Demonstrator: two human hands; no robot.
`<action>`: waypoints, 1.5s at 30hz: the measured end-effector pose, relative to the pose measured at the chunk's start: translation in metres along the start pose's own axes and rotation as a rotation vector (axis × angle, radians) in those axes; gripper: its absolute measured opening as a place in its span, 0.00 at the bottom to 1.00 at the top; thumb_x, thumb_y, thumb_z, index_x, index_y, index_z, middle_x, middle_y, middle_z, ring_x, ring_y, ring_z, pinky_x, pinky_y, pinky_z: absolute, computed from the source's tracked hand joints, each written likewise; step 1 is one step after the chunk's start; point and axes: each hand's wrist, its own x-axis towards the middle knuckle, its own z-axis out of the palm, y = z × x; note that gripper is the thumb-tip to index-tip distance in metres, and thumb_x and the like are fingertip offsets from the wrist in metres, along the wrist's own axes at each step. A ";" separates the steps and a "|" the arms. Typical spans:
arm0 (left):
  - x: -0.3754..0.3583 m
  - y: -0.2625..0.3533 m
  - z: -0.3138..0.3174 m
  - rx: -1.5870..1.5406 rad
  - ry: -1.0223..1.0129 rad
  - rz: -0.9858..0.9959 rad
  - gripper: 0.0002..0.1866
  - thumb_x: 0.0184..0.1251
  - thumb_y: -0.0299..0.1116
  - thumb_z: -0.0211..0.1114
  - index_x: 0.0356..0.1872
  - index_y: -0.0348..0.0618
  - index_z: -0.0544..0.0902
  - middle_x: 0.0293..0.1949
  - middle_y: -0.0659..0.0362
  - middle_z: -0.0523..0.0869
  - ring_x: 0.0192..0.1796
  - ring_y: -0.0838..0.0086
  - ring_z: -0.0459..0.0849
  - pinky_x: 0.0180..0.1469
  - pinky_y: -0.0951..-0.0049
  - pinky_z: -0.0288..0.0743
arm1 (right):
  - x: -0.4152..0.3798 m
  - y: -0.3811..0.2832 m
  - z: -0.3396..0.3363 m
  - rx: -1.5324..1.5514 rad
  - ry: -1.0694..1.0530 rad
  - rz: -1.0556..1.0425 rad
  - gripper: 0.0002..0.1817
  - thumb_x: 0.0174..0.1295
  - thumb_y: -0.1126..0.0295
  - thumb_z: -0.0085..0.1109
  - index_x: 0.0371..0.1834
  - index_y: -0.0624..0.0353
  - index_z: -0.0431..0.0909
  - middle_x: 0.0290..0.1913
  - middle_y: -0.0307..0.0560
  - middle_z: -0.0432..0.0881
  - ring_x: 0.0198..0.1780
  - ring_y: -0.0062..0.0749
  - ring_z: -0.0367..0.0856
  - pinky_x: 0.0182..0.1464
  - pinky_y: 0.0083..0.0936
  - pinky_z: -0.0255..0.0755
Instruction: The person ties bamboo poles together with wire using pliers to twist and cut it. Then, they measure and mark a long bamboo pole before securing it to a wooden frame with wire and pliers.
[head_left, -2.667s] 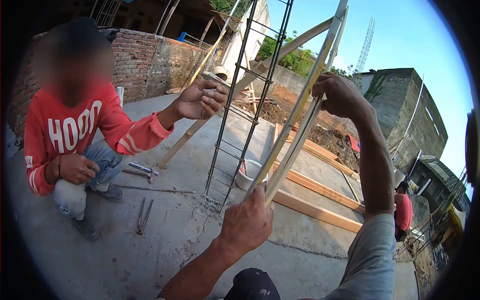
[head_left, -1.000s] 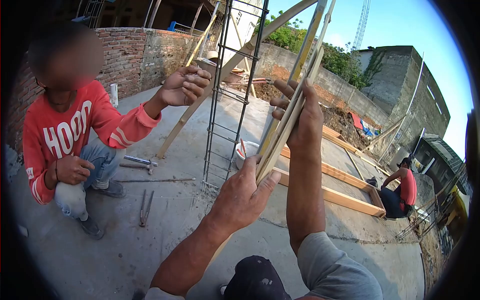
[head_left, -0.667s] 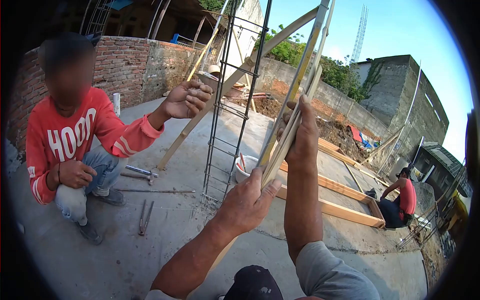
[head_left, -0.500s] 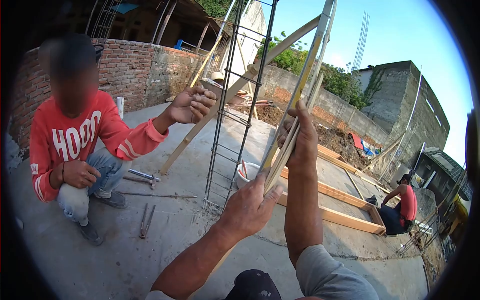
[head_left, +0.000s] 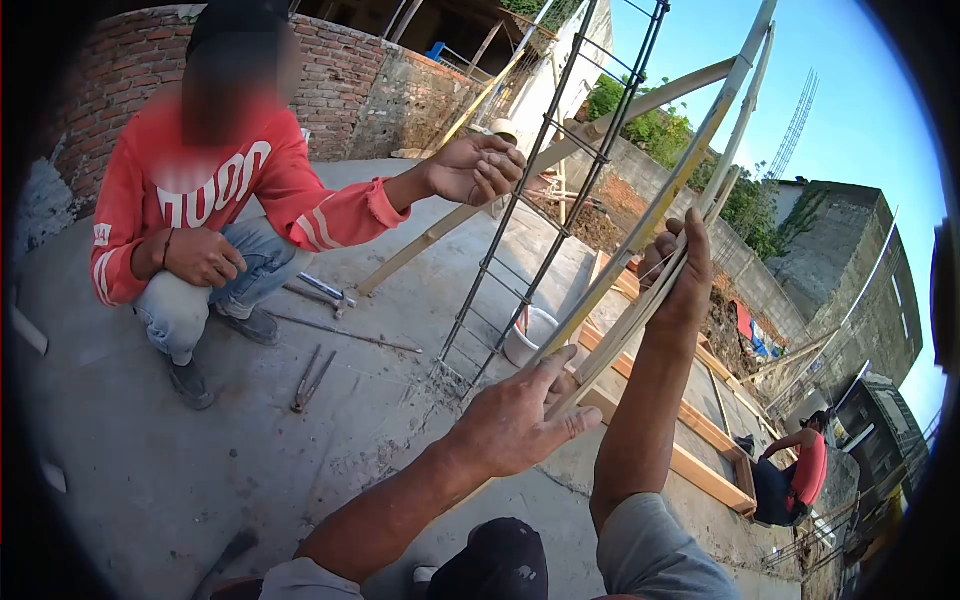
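Observation:
I hold two thin pale wooden strips (head_left: 690, 160) that rise steeply toward the upper right. My left hand (head_left: 520, 418) grips them low down. My right hand (head_left: 682, 270) is wrapped around them higher up, fingers pressed along the wood. Just left of the strips stands an upright rebar cage (head_left: 545, 185), rooted in the concrete slab (head_left: 200, 460). A squatting person in a red sweatshirt (head_left: 215, 190) reaches a hand (head_left: 478, 168) to a slanted wooden brace (head_left: 470, 215) beside the cage.
Pincers (head_left: 312, 378), a hammer (head_left: 322, 290) and a loose steel rod (head_left: 345, 333) lie on the slab near the squatting person. A white bucket (head_left: 530, 335) and timber formwork (head_left: 700, 455) sit behind the cage. Another person in red (head_left: 795, 470) crouches at right. A brick wall (head_left: 340, 70) stands behind.
My view has tilted and shifted, so the strips and cage now lean to the right. My right hand moved up the strips earlier, then down; both hands still hold them.

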 end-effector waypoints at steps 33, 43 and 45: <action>-0.045 -0.068 0.041 -0.119 0.464 0.018 0.21 0.69 0.48 0.57 0.44 0.37 0.74 0.35 0.48 0.77 0.38 0.53 0.78 0.42 0.56 0.73 | 0.060 -0.007 0.021 -0.498 -0.045 -0.255 0.24 0.64 0.52 0.55 0.42 0.68 0.73 0.29 0.47 0.74 0.25 0.27 0.70 0.25 0.24 0.63; -0.043 -0.087 0.036 -0.158 0.304 -0.042 0.26 0.70 0.49 0.57 0.52 0.33 0.73 0.46 0.44 0.80 0.45 0.54 0.81 0.49 0.62 0.74 | 0.045 0.002 0.012 -0.469 0.170 -0.304 0.23 0.64 0.53 0.55 0.42 0.68 0.73 0.33 0.51 0.76 0.26 0.29 0.71 0.26 0.26 0.65; -0.045 -0.088 0.033 -0.154 0.260 -0.068 0.26 0.71 0.50 0.56 0.52 0.33 0.73 0.46 0.44 0.80 0.45 0.54 0.81 0.50 0.62 0.74 | 0.046 0.001 0.007 -0.477 0.135 -0.294 0.23 0.65 0.53 0.54 0.42 0.68 0.73 0.34 0.52 0.77 0.26 0.30 0.71 0.26 0.26 0.65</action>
